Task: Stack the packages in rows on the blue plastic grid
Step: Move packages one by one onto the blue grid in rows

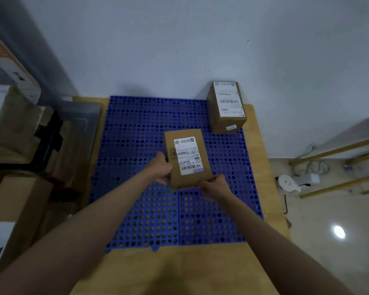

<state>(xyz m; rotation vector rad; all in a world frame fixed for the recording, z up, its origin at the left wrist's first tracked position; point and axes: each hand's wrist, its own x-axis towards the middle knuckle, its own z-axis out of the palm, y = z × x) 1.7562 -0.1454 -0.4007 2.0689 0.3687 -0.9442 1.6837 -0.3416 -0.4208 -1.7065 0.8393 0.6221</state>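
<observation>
Two hands hold one box (188,158) over the middle of the grid (136,128): my left hand (161,169) grips its left edge, my right hand (214,185) pinches its near right corner. A second box (226,107) sits at the far right corner. I judge the thin right-hand pinch could let the box tilt and land skewed, spoiling the row.
</observation>
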